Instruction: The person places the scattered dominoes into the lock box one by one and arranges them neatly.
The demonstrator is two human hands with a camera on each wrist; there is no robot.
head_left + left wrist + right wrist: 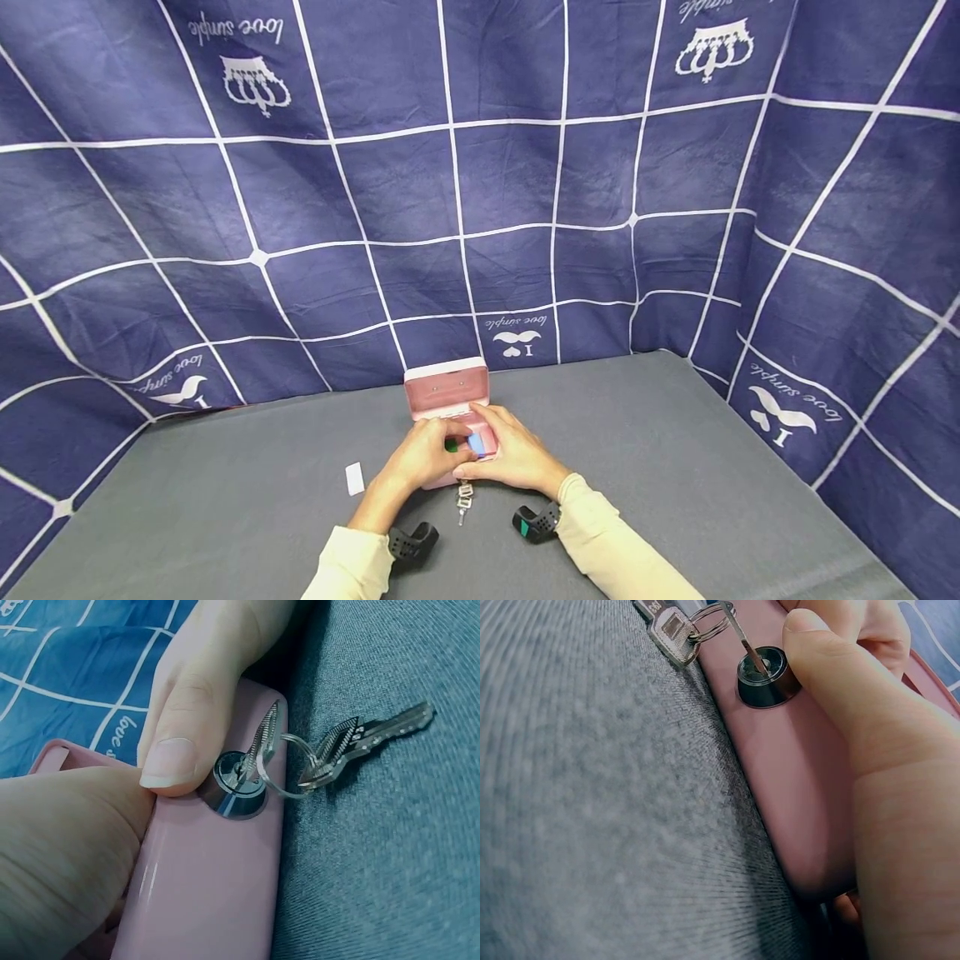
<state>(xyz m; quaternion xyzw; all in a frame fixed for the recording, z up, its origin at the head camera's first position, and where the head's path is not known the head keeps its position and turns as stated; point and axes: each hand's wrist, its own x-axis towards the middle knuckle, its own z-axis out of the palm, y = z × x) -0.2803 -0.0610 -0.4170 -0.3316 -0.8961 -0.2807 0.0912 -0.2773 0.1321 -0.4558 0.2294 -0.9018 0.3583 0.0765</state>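
Note:
A pink metal box (447, 392) stands with its lid raised, its hinge side toward the curtain. My left hand (425, 454) reaches into it, thumb and forefinger pinching a small blue piece (477, 444). A green piece (452, 445) shows inside, between those fingers. My right hand (517, 450) grips the box's right side, its thumb (176, 761) on the front wall beside the round lock (767, 681). One key (264, 739) sits in the lock; a second key (375, 739) hangs from the same ring. My hands hide much of the box's interior.
A white card-like piece (355, 479) lies on the grey tabletop (240, 483) left of the box. A blue curtain (405, 192) with white lines rises behind the table and on its right. Black bands (536, 522) with camera mounts circle both wrists.

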